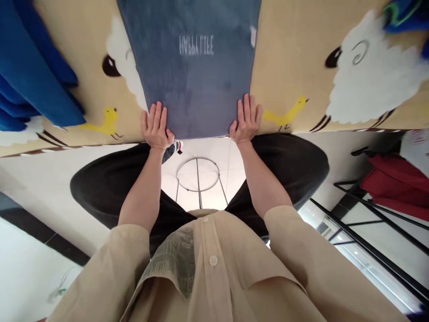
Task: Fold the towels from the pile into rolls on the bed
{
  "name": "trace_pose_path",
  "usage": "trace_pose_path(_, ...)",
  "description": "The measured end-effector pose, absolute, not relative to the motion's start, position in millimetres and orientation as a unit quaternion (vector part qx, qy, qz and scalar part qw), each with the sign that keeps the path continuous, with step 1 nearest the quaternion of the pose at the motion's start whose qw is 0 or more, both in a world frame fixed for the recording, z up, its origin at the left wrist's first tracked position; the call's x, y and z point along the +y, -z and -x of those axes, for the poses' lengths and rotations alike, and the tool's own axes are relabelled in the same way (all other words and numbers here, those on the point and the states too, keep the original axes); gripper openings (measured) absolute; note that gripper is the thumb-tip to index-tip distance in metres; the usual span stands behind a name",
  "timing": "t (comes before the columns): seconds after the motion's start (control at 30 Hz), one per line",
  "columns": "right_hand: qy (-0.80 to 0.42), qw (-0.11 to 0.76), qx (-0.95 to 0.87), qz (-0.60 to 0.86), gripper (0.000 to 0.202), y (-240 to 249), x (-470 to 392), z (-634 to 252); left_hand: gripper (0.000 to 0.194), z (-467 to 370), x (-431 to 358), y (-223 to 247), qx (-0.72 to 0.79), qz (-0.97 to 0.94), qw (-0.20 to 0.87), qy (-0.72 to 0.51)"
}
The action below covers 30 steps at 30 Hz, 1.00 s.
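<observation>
Faces a broad tan cloth (291,67), printed with white sheep (372,76) and yellow chicks (284,115), spread across the whole upper part of the view. Wears a beige shirt (234,250) with sleeves ending above bare forearms. Has a blue-grey cloth (197,85) lying flat on the tan cloth, straight ahead at top centre, running from the upper border of the view down to the tan cloth's front edge. Keeps to black trousers (295,165) below, with legs spread wide under that edge. Shows a bright blue cloth (36,62) in folds at upper left, well apart from the left hand (157,129). Shows at far right a dark red cloth (395,185) beside black metal bars, and above it, in the corner, another blue cloth (407,18) with green trim, partly cut off. Reveals between the legs a thin metal stand (198,179) with a round ring. Rests the left hand palm down over the left edge of the blue-grey cloth near its front corner, and the right hand (247,123) likewise over the right edge, both extended and flat, with nothing gripped, well apart from each other. Bears on the shirt's left pocket a dark printed patch (182,259). Displays on the blue-grey cloth upside-down white lettering (196,45) reading HAPPY LIFE, and at its right edge a small white tag (253,36).
</observation>
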State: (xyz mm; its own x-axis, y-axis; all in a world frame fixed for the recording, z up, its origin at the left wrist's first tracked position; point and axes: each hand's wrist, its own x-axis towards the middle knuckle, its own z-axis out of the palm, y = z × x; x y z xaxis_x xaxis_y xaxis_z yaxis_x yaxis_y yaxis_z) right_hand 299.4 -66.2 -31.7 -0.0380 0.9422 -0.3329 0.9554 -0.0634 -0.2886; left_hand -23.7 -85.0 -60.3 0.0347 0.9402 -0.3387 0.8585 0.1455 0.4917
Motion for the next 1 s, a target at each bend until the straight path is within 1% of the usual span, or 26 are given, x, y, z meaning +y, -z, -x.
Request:
trace_pose_path(0.1, 0.206, 0.037, 0.687, -0.696, 0.074, 41, -69, -299, 0.102, 25, -85, 65, 0.69, -0.627, 0.357, -0.047)
trace_pose_path(0.2, 0.212, 0.078, 0.68, -0.697, 0.075, 38, -66, -304, 0.103, 27, -83, 59, 0.68, -0.618, 0.393, -0.031)
trace_pose_path(0.27, 0.252, 0.101, 0.672, -0.689, 0.075, 35, -62, -311, 0.099, 27, -84, 54, 0.687, -0.62, 0.379, -0.027)
trace_pose_path(0.33, 0.311, 0.105, 0.665, -0.671, 0.075, 36, -58, -317, 0.097, 26, -85, 56, 0.689, -0.635, 0.349, -0.03)
trace_pose_path(0.4, 0.333, 0.067, 0.66, -0.67, 0.075, 46, -59, -321, 0.097, 26, -87, 64, 0.68, -0.647, 0.34, -0.058)
trace_pose_path(0.53, 0.228, -0.062, 0.674, -0.7, 0.083, 73, -71, -318, 0.096, 28, -90, 93, 0.673, -0.613, 0.367, -0.194)
trace_pose_path(0.63, 0.217, -0.117, 0.681, -0.689, 0.084, 82, -77, -314, 0.087, 30, -92, 107, 0.67, -0.606, 0.35, -0.247)
trace_pose_path(0.7, 0.217, -0.129, 0.684, -0.684, 0.083, 82, -79, -314, 0.078, 32, -93, 110, 0.674, -0.609, 0.333, -0.252)
trace_pose_path(0.8, 0.172, -0.126, 0.704, -0.678, 0.079, 82, -79, -314, 0.069, 34, -94, 110, 0.68, -0.61, 0.321, -0.249)
trace_pose_path(0.9, 0.131, -0.123, 0.716, -0.675, 0.077, 86, -80, -316, 0.068, 34, -94, 109, 0.68, -0.609, 0.322, -0.25)
trace_pose_path(1.0, 0.139, -0.125, 0.72, -0.669, 0.082, 91, -80, -319, 0.069, 34, -95, 109, 0.677, -0.613, 0.321, -0.25)
